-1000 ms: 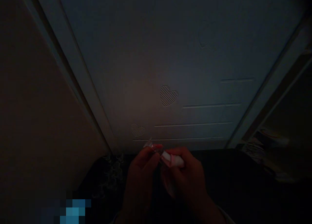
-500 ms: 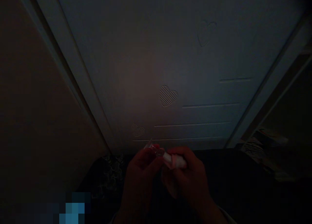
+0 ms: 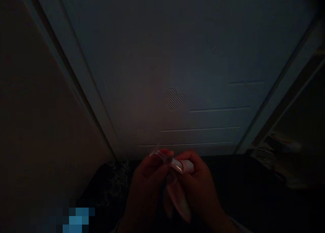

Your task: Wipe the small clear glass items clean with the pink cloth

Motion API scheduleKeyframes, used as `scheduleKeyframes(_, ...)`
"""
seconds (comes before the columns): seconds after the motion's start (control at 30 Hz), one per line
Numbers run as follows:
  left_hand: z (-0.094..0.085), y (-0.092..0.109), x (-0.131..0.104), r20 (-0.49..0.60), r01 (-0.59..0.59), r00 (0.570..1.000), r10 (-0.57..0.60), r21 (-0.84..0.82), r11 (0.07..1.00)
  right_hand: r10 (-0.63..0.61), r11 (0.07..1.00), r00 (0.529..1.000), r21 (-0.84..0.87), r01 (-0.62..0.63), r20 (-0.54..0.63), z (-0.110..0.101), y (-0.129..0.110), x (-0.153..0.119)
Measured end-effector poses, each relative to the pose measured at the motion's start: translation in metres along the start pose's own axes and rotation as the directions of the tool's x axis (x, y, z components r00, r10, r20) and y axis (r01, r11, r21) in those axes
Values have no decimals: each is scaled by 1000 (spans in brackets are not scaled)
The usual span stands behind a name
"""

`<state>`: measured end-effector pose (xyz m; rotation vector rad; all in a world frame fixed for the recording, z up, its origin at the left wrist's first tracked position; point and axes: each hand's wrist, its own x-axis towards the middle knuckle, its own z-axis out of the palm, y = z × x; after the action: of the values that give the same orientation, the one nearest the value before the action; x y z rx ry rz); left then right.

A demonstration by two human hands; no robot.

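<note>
The picture is very dim. My left hand (image 3: 149,175) is closed, its fingertips pinching a small clear piece (image 3: 157,153). Just right of it, my right hand (image 3: 199,179) is wrapped round a white and pink object (image 3: 186,166) with a shiny narrow end that points left. The two hands almost meet, and the clear piece lies close to that shiny end. From below my right hand hang pale pink flaps (image 3: 180,201), their tips downward. What the object is cannot be made out.
Beyond my hands stands a pale panel (image 3: 152,57) with embossed hearts and lines. A brownish surface (image 3: 30,108) is at the left. Dark patterned cloth (image 3: 115,179) lies low on the left, and blurred printed items (image 3: 274,158) lie at the right.
The pink flaps now hang lower and show more fully. The white and pink object has turned slightly, its shiny end more visible. Both hands stay nearly in place.
</note>
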<state>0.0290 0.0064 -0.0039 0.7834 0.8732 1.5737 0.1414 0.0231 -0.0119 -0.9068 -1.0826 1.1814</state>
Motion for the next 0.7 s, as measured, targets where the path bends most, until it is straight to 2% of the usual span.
scheduleKeyframes(0.1, 0, -1, 0, -31, -24, 999, 25, 47, 999, -232, 959, 971, -179, 219, -56, -4, 6, 0)
scheduleKeyframes(0.17, 0, -1, -1, -50, -30, 998, 34, 83, 996, -426, 862, 902, -331, 384, -62, -6, 9, 1)
scheduleKeyframes(0.23, 0, -2, -1, -55, -27, 998, 33, 115, 993, -580, 732, 814, -442, 518, -7, -8, 11, 3)
scheduleKeyframes(0.3, -1, -3, -1, -78, -30, 996, 41, 134, 991, -652, 637, 755, -488, 597, 72, -9, 11, 4)
scheduleKeyframes(0.33, -1, -4, -1, -85, -36, 995, 47, 135, 990, -663, 616, 743, -494, 613, 95, -9, 11, 4)
scheduleKeyframes(0.4, -1, -6, -1, -90, -52, 994, 63, 122, 991, -652, 635, 753, -484, 602, 81, -9, 11, 3)
scheduleKeyframes(0.57, -1, -7, -1, -67, -33, 997, 35, 35, 999, -462, 840, 884, -351, 413, -64, -6, 7, -1)
scheduleKeyframes(0.7, -1, -7, -2, -34, -43, 999, 41, -44, 998, -293, 939, 953, -213, 270, -84, -2, 0, -1)
